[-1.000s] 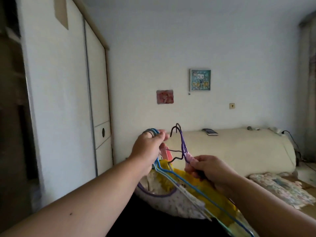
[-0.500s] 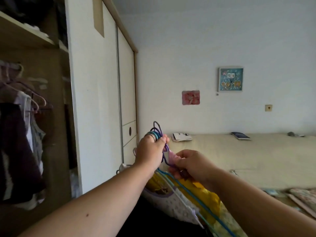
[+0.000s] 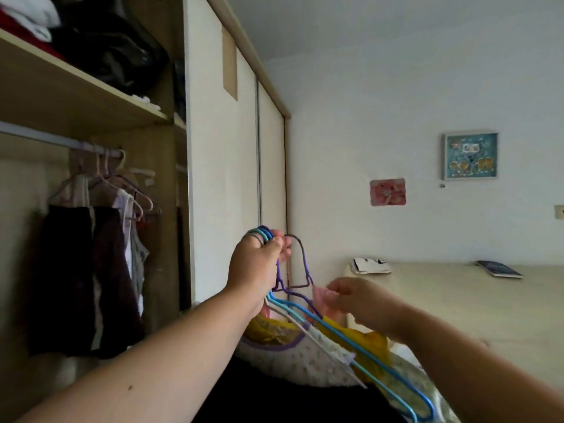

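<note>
My left hand (image 3: 256, 267) grips the hooks of several wire hangers (image 3: 335, 334), blue, white and purple, held up in front of me. Clothes hang from them: a white dotted garment with purple trim (image 3: 305, 358), a yellow one (image 3: 363, 337) and a pink one (image 3: 323, 297). A purple hanger hook (image 3: 300, 257) sticks out just right of my left fingers. My right hand (image 3: 357, 297) is blurred beside the pink cloth, fingers curled at its edge; whether it pinches the cloth is unclear.
An open wardrobe stands at the left with a metal rail (image 3: 61, 143) carrying several hung clothes (image 3: 91, 264), and a shelf (image 3: 79, 87) with bags above. White sliding doors (image 3: 222, 184) are beside it. A bed (image 3: 457, 300) with a book (image 3: 499, 269) lies at right.
The view has swung left, so the open wardrobe and its rail now fill the left side. My right hand has dropped from the hooks to the pink cloth below.
</note>
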`<state>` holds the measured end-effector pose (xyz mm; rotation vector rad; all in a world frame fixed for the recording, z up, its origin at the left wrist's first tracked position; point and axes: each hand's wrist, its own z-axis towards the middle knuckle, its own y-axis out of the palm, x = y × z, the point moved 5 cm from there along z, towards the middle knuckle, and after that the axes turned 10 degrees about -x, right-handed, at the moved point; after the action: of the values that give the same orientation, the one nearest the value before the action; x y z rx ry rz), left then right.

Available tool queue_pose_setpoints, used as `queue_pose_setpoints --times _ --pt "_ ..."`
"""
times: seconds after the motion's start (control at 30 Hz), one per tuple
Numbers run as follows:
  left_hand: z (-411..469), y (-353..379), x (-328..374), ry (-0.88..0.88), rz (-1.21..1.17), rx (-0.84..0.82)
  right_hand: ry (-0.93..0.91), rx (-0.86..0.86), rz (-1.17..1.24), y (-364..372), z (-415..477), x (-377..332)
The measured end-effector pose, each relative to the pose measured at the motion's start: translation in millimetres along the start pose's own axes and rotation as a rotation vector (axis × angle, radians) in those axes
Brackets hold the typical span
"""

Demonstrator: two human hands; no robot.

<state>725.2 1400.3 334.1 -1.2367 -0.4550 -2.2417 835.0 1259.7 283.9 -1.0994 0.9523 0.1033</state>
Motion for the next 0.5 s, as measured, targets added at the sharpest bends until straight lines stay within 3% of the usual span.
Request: queue_pose_setpoints --times 0.2,0.37,0.5 --pt "-3.5 -22.1 0.7 -0.003 0.191 0.097 -0.109 -0.174 0.051 30.7 16.2 -35.8" --pt "-1.3 -34.8 13.9 0.049 0.037 0.078 -0.157 -0.221 0.054 39.1 22.5 -66.0" --pt "9.6 -53.3 28.1 0.082 0.073 0.140 -0.296 -0.271 0.039 36.5 17.4 -88.6"
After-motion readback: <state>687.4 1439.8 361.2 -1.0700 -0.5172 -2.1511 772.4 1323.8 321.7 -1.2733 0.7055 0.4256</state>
